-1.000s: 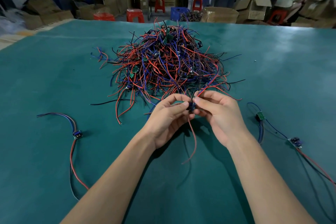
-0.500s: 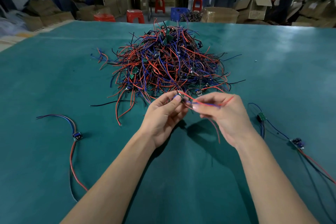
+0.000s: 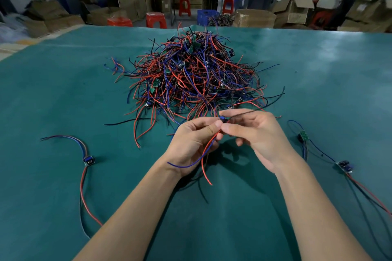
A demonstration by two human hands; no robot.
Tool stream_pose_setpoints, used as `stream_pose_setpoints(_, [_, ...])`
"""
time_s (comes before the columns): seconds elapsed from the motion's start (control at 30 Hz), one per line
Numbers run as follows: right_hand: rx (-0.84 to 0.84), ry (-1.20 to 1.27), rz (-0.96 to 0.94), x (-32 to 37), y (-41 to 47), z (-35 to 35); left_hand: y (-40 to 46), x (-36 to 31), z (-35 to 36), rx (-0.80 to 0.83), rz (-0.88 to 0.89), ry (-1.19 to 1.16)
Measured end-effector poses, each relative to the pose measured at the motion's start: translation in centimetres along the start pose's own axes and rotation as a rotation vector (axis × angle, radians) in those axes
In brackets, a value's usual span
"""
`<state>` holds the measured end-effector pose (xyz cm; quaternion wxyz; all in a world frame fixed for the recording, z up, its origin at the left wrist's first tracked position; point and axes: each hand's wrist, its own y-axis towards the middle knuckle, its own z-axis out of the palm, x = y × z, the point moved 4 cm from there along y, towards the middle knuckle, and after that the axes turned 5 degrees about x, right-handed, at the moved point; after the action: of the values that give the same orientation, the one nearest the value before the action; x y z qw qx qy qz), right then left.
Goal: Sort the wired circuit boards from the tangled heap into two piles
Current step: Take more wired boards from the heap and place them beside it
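Note:
A tangled heap [image 3: 195, 78] of red, blue and black wires with small circuit boards lies in the middle of the green table. Just in front of it, my left hand [image 3: 191, 144] and my right hand [image 3: 256, 135] pinch one small dark blue board [image 3: 223, 119] between their fingertips. Its red and blue wires [image 3: 206, 154] hang down across my left palm, and a thin dark wire runs back to the right over my right hand. One wired board [image 3: 88, 160] lies alone at the left. Two wired boards, a green one [image 3: 303, 135] and a dark one [image 3: 344, 165], lie at the right.
The green mat [image 3: 53, 95] covers the whole table. Beyond its far edge stand cardboard boxes [image 3: 254, 18], red stools [image 3: 156, 19] and a blue crate [image 3: 206, 16], with people working further back.
Both hands have drawn the board back from the heap's edge. The board's red and blue wires now hang free below my left hand instead of stretching between the hands.

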<state>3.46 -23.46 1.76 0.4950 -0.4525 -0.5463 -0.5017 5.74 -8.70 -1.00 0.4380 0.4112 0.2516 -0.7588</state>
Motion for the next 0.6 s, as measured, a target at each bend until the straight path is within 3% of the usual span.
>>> stream_pose_setpoints(0.17, [0.025, -0.059, -0.051, 0.2, 0.0, 0.3, 0.0, -0.1, -0.1, -0.047, 0.038, -0.010])
stream_pose_setpoints(0.37, [-0.066, -0.331, -0.084, 0.1, 0.1, 1.0, 0.1, 0.3, -0.1, -0.155, 0.121, 0.164])
stream_pose_setpoints(0.6, [-0.182, -0.334, -0.123, -0.5, 0.4, 0.1, 0.1, 0.2, 0.2, -0.081, 0.095, 0.136])
